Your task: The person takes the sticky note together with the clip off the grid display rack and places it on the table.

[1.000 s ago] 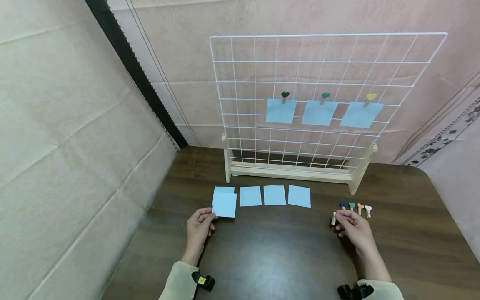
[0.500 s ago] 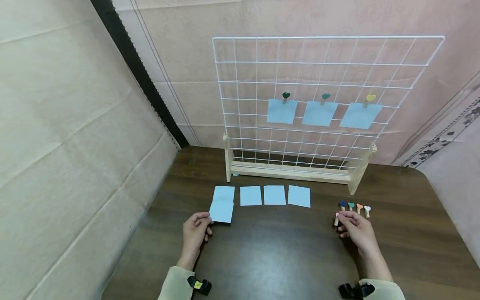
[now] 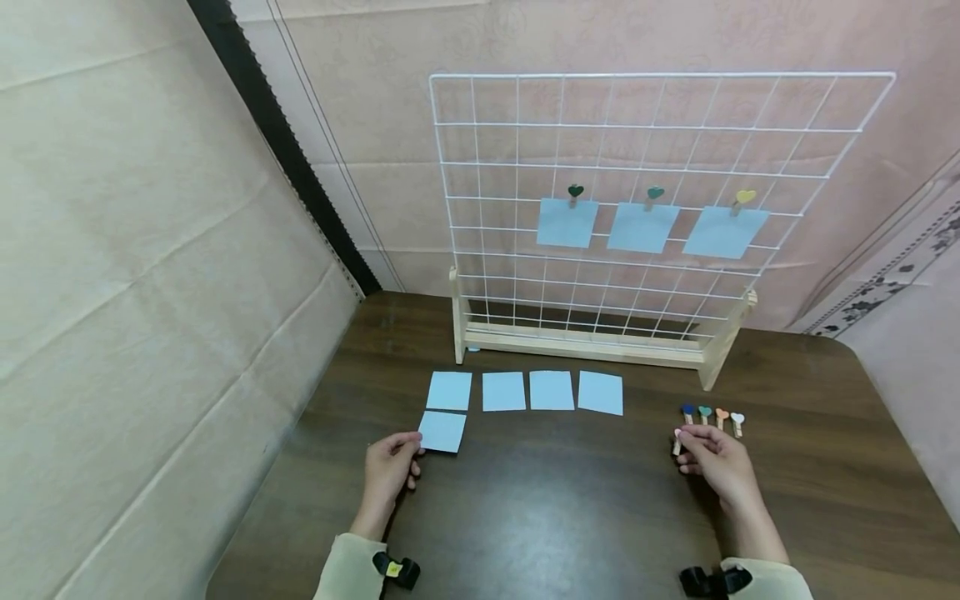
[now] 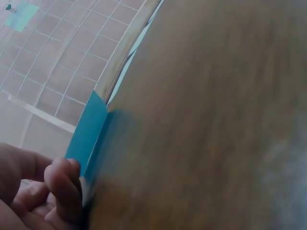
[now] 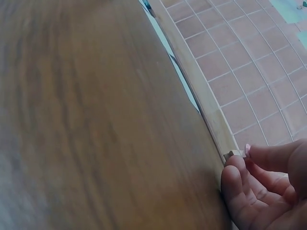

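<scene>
Tabletop (image 3: 555, 517) shines dark brown beside pale walls (image 3: 165, 208).

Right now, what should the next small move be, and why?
I'd probably raise the loose note toward the grid, left of the hung notes. The left grip pinches that note, the right grip pinches a pink clip, and the three hung notes are each held by a heart clip.
</scene>
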Tool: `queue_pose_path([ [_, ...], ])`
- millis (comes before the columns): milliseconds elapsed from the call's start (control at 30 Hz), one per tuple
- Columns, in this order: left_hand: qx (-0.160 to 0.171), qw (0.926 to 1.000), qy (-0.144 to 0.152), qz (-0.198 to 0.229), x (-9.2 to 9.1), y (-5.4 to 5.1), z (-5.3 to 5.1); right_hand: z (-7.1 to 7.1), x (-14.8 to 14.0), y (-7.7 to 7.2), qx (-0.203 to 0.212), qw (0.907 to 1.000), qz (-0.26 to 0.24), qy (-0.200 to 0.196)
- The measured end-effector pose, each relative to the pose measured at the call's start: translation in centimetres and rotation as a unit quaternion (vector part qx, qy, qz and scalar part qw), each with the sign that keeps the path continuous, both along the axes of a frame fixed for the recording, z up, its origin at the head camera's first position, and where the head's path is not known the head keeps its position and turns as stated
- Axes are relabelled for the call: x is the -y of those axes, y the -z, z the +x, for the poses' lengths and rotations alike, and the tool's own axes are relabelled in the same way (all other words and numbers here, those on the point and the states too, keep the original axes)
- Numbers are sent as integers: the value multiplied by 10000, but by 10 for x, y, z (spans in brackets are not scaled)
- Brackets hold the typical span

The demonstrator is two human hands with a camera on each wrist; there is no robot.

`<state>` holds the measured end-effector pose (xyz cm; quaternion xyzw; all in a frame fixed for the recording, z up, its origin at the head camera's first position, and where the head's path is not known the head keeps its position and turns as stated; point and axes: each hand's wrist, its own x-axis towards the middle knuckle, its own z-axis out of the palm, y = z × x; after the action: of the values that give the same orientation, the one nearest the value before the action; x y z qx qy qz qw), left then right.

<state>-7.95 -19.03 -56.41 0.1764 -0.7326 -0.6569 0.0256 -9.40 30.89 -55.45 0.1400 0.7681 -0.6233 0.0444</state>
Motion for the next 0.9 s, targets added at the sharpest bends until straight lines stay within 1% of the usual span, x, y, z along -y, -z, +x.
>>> queue_pose_path([
  [100,97,9997,134,-169,1,0,-1,1,0,1,1,10000,-59,30],
  [200,215,9993,241,-209,3,1,-2,1,-1,1,52,10000,-69,43],
  [433,362,9982,428,-208,7,1,-3,-1,-2,1,162,9996,209,0],
  [700,398,9979,455,-253,8,2,-3,-3,-7,-2,208,9976,659,32],
  [900,368,9981,382,-324,7,2,-3,-1,-6,-7,171,9934,1114,233],
])
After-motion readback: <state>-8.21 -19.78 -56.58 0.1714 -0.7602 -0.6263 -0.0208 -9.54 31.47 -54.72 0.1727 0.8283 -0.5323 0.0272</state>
